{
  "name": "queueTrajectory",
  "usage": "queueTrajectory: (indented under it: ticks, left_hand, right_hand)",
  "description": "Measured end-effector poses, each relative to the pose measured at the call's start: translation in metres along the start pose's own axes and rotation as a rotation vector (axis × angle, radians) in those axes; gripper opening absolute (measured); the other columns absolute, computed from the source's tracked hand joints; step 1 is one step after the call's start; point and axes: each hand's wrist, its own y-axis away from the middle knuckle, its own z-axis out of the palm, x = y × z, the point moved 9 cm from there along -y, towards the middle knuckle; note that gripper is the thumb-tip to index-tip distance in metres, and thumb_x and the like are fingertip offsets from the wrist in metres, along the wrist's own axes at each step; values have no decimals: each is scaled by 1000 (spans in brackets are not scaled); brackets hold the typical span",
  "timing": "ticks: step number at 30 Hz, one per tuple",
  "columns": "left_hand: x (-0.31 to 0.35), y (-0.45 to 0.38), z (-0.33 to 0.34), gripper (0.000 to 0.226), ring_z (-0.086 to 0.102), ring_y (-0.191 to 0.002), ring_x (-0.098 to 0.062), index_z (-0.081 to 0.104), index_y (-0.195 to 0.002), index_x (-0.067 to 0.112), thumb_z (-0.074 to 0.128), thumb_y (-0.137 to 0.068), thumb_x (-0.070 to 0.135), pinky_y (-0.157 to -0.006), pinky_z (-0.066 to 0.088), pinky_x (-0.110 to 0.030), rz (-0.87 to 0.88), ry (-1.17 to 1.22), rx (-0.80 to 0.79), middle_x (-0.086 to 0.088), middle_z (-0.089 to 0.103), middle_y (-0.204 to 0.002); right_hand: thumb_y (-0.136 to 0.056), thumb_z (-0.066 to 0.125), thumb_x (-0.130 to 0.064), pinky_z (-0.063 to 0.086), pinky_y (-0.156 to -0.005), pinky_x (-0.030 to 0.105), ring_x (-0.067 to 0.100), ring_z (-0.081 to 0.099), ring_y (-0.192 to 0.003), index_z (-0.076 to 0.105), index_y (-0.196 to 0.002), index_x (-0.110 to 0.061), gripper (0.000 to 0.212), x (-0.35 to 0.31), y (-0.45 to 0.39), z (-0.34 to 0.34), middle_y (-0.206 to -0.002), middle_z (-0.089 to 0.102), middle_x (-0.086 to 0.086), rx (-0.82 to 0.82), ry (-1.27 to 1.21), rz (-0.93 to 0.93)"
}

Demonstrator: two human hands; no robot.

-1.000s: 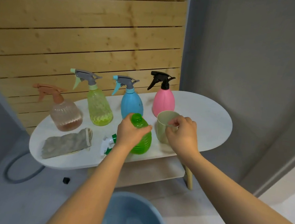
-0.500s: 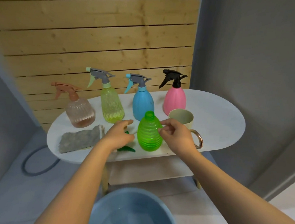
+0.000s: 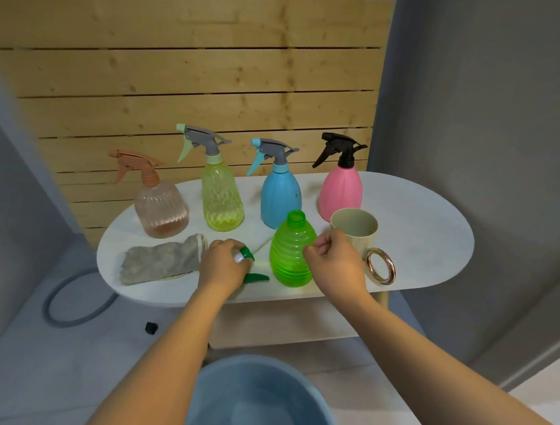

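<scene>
A green ribbed bottle (image 3: 291, 252) stands uncapped near the front of the white oval table (image 3: 432, 232). Just left of it, my left hand (image 3: 221, 268) grips the bottle's green and white spray head (image 3: 245, 255), whose green trigger (image 3: 256, 277) pokes out under the hand. On the bottle's right side is my right hand (image 3: 335, 266), fingers curled, with nothing seen in it. Whether it touches the bottle I cannot tell. A beige cup (image 3: 355, 226) with a gold ring handle (image 3: 381, 267) stands just behind that hand.
Behind stand peach (image 3: 161, 208), yellow (image 3: 221, 200), blue (image 3: 280, 198) and pink (image 3: 341, 190) spray bottles in a row. A grey cloth (image 3: 159, 262) lies at the table's front left. On the floor are a blue basin (image 3: 265, 404) and a grey hose (image 3: 74, 306).
My left hand left the green bottle's neck, moved left and took hold of the spray head. My right hand let go of the cup and came to the bottle's side.
</scene>
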Motion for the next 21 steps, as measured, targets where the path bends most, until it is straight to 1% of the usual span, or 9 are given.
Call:
queueTrajectory:
  ticks: [5,7,9,11,12,14,17,19,21]
  left_hand:
    - [2,6,-37,34,57,-106,-24,64,-115,14,68,-81,18,-88,44,-31,-4,37,74,-6,62,-116]
    - [4,13,-63,30,59,-98,-21,66,-108,17,70,-79,19,-81,47,-31,13,48,116,-1,64,-106]
    - [4,23,-85,23,58,-89,-16,65,-103,18,70,-80,19,-71,43,-26,19,77,140,3,62,-98]
    - [5,35,-105,20,53,-83,-11,62,-100,20,70,-81,18,-63,38,-19,0,119,139,6,59,-94]
    - [5,39,-112,21,53,-82,-11,62,-101,20,70,-82,19,-64,37,-19,-14,161,136,6,59,-93]
    - [3,48,-122,22,56,-83,-11,64,-103,18,71,-82,20,-72,41,-22,-73,284,103,5,61,-92]
    - [1,61,-122,18,61,-78,-13,68,-101,9,67,-85,16,-81,52,-33,-173,503,-61,0,66,-84]
    - [2,70,-120,9,57,-73,-14,71,-91,11,63,-86,14,-76,50,-32,-190,538,-140,-2,63,-76]
    - [3,77,-124,9,52,-70,-12,70,-83,15,62,-86,14,-68,42,-26,-181,471,-170,0,61,-73]
  right_hand:
    - [-87,58,-21,42,-68,30,16,52,-77,51,-97,-16,13,-9,4,-7,-75,49,-10,42,-9,-74]
    - [-86,60,-17,38,-62,28,14,50,-72,51,-94,-16,12,-22,8,-7,-76,51,-5,67,-20,-191]
    - [-85,62,-14,33,-58,26,10,44,-64,54,-94,-14,13,-39,14,-5,-79,52,1,63,3,-347]
    - [-84,64,-12,35,-61,25,8,44,-62,59,-102,-13,19,-60,24,2,-85,50,0,30,41,-506]
    - [-85,64,-11,39,-63,26,11,47,-62,60,-107,-13,23,-70,29,4,-88,49,-2,14,63,-586]
    - [-86,63,-12,44,-69,26,13,50,-66,61,-115,-15,29,-92,41,8,-94,47,-4,-9,93,-735]
    - [-88,59,-16,46,-71,25,10,52,-72,60,-120,-19,32,-113,56,10,-100,45,-5,0,100,-861]
    - [-88,57,-18,48,-70,29,13,54,-74,61,-122,-21,34,-121,59,5,-104,46,-2,38,97,-894]
    - [-88,54,-23,48,-69,29,17,52,-76,62,-122,-23,34,-129,62,0,-111,51,5,106,163,-950]
